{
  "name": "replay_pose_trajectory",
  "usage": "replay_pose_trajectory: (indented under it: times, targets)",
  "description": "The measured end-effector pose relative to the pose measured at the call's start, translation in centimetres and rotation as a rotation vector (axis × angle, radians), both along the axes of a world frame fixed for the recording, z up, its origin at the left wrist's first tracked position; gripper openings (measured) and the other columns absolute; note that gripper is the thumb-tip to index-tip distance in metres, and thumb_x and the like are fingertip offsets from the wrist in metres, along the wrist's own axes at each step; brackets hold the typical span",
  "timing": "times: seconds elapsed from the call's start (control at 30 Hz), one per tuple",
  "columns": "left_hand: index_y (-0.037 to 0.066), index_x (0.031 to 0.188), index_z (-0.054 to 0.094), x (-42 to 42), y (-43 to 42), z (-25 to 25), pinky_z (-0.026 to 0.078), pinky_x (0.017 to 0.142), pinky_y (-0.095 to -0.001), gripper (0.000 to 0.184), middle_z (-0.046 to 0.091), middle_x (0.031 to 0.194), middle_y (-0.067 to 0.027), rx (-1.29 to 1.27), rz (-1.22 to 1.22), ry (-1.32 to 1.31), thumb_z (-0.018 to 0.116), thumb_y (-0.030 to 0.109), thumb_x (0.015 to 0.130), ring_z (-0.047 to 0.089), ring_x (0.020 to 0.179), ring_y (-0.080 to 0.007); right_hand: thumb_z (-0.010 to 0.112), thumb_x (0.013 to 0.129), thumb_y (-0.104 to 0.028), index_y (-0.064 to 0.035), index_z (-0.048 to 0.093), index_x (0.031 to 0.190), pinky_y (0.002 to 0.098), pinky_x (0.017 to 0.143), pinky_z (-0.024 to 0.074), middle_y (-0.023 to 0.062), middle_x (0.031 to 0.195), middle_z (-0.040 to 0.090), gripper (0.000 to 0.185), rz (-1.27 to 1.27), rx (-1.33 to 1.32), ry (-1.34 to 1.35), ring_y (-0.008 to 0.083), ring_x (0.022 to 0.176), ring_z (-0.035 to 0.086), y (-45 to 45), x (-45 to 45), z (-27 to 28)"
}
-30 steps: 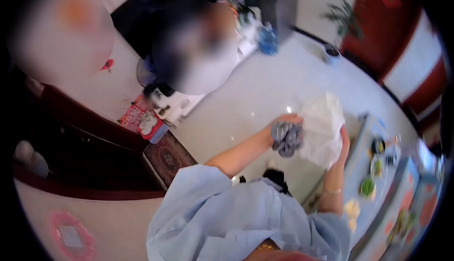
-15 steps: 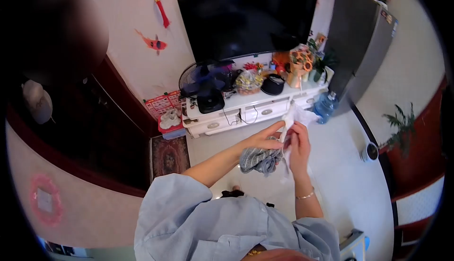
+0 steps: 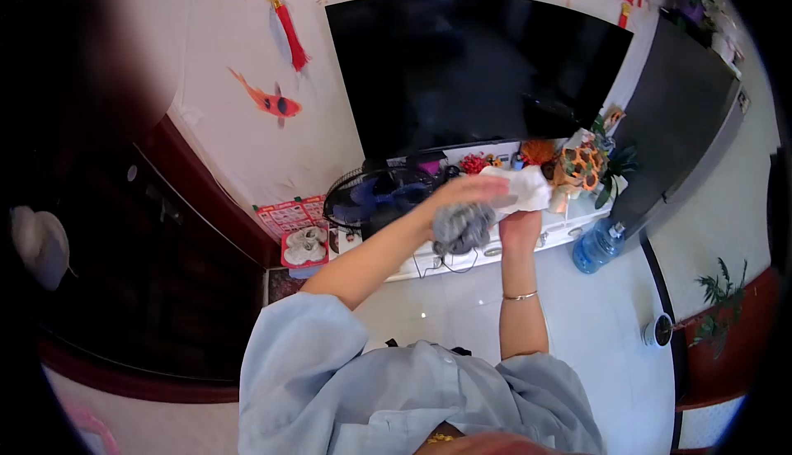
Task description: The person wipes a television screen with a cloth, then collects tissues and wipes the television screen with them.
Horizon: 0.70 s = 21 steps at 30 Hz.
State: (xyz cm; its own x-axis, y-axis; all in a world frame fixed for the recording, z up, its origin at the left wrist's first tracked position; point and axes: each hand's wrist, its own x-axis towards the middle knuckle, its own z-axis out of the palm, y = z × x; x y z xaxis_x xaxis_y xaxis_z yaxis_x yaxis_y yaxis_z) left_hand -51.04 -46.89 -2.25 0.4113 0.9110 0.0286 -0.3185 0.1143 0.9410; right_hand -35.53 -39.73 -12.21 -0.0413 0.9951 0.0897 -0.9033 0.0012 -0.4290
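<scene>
My left hand (image 3: 469, 194) reaches across from the left, slightly blurred, its upper fingers stretched over a white cloth (image 3: 525, 190). Beneath that palm hangs a crumpled grey cloth bundle (image 3: 464, 229), held by the same hand; the lower fingers are hidden behind it. My right hand (image 3: 520, 229) comes up from below at the white cloth and appears to hold it. The cloth covers most of the right fingers. Both pieces are up in the air in front of my chest, side by side.
Ahead stands a white TV cabinet (image 3: 404, 270) with a black fan (image 3: 381, 199) and plants on it, below a large television (image 3: 474, 71). A blue water jug (image 3: 598, 247) and a potted plant (image 3: 660, 330) stand on the floor at right, near a grey fridge (image 3: 681, 117).
The hands and both cloths have risen. The white cloth, hanging long and loose before, is now bunched around the right fingers. The view has tilted upward.
</scene>
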Motion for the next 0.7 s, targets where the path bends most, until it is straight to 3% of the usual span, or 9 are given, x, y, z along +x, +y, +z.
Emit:
replay_pose_trajectory:
  times: [0.07, 0.17, 0.3, 0.4, 0.47, 0.5, 0.57, 0.63, 0.7]
  targets:
    - [-0.004, 0.107, 0.062, -4.0, 3.6, 0.9, 0.056, 0.070, -0.0331, 0.025, 0.066, 0.100, -0.0140, 0.198, 0.185, -0.107, 0.057, 0.014, 0.090, 0.066, 0.077, -0.0198, 0.041, 0.099, -0.031, -0.0071, 0.046, 0.131, 0.0392, 0.095, 0.0479, 0.0088, 0.125, 0.055, 0.040, -0.019, 0.077, 0.026, 0.0249, 0.111, 0.056, 3.2, -1.9, 2.3]
    - [-0.003, 0.088, 0.060, -9.2, 7.6, 2.7, 0.055, 0.069, -0.0333, 0.019, 0.066, 0.091, -0.0154, 0.180, 0.412, -0.125, 0.055, 0.015, 0.093, 0.065, 0.077, -0.0207, 0.043, 0.098, -0.022, -0.0078, 0.045, 0.130, 0.0381, 0.092, 0.0486, 0.0082, 0.124, 0.056, 0.035, -0.151, 0.078, -0.056, 0.0240, 0.110, 0.057, 8.5, -6.2, 4.2]
    - [-0.001, 0.083, 0.058, -14.4, 11.5, 3.9, 0.055, 0.069, -0.0331, 0.020, 0.065, 0.087, -0.0157, 0.319, 0.554, -0.070, 0.056, 0.017, 0.094, 0.065, 0.076, -0.0204, 0.047, 0.092, -0.012, -0.0035, 0.045, 0.127, 0.0302, 0.082, 0.0469, 0.0069, 0.118, 0.056, 0.036, -0.344, -0.012, -0.145, 0.0178, 0.093, 0.058, 13.1, -12.1, 7.4]
    - [0.001, 0.081, 0.057, -17.3, 13.5, 3.8, 0.055, 0.070, -0.0330, 0.021, 0.064, 0.085, -0.0142, 0.301, 0.625, -0.085, 0.056, 0.017, 0.094, 0.064, 0.075, -0.0191, 0.048, 0.091, -0.011, -0.0012, 0.053, 0.119, 0.0259, 0.072, 0.0448, 0.0047, 0.107, 0.059, 0.030, -0.492, 0.208, -0.188, 0.0119, 0.084, 0.055, 21.2, -16.0, 5.1]
    - [0.001, 0.081, 0.057, -16.5, 13.9, 2.4, 0.053, 0.068, -0.0304, 0.020, 0.063, 0.082, -0.0121, 0.214, 0.568, -0.092, 0.056, 0.017, 0.094, 0.063, 0.074, -0.0173, 0.050, 0.093, -0.012, -0.0013, 0.057, 0.115, 0.0241, 0.067, 0.0419, 0.0015, 0.099, 0.060, 0.026, -0.424, 0.395, -0.304, 0.0090, 0.079, 0.053, 24.1, -16.6, 8.7]
    - [0.001, 0.082, 0.058, -15.4, 13.7, -0.4, 0.053, 0.068, -0.0304, 0.020, 0.062, 0.081, -0.0117, 0.153, 0.514, -0.039, 0.055, 0.017, 0.094, 0.063, 0.074, -0.0181, 0.051, 0.093, -0.013, -0.0014, 0.059, 0.113, 0.0233, 0.065, 0.0405, -0.0002, 0.095, 0.061, 0.024, -0.453, 0.496, -0.437, 0.0075, 0.076, 0.052, 25.1, -16.3, 9.9]
    - [0.001, 0.082, 0.058, -12.1, 13.4, -5.4, 0.052, 0.069, -0.0303, 0.020, 0.060, 0.079, -0.0109, 0.071, 0.383, 0.039, 0.054, 0.017, 0.094, 0.062, 0.073, -0.0197, 0.041, 0.089, -0.003, 0.0041, 0.052, 0.114, 0.0443, 0.080, 0.0452, 0.0204, 0.100, 0.058, 0.028, -1.352, 0.718, -1.320, 0.0341, 0.089, 0.057, 28.8, -14.7, 9.1]
    - [0.002, 0.078, 0.057, -9.6, 13.0, -12.9, 0.049, 0.063, -0.0280, 0.022, 0.063, 0.078, -0.0079, -0.128, 0.241, -0.099, 0.060, 0.018, 0.093, 0.061, 0.070, -0.0144, 0.045, 0.092, -0.010, 0.0060, 0.050, 0.119, 0.0438, 0.096, 0.0382, 0.0206, 0.115, 0.056, 0.032, -1.223, 0.631, -1.751, 0.0365, 0.110, 0.050, 26.5, -12.4, 10.6]
    - [0.002, 0.083, 0.059, -7.4, 12.1, -21.5, 0.051, 0.065, -0.0311, 0.021, 0.062, 0.076, -0.0100, -0.466, 0.243, -0.237, 0.057, 0.020, 0.093, 0.062, 0.071, -0.0188, 0.046, 0.096, -0.020, 0.0011, 0.048, 0.125, 0.0429, 0.103, 0.0364, 0.0153, 0.125, 0.054, 0.036, -0.165, 0.664, -0.024, 0.0324, 0.121, 0.046, 26.7, -12.1, 9.2]
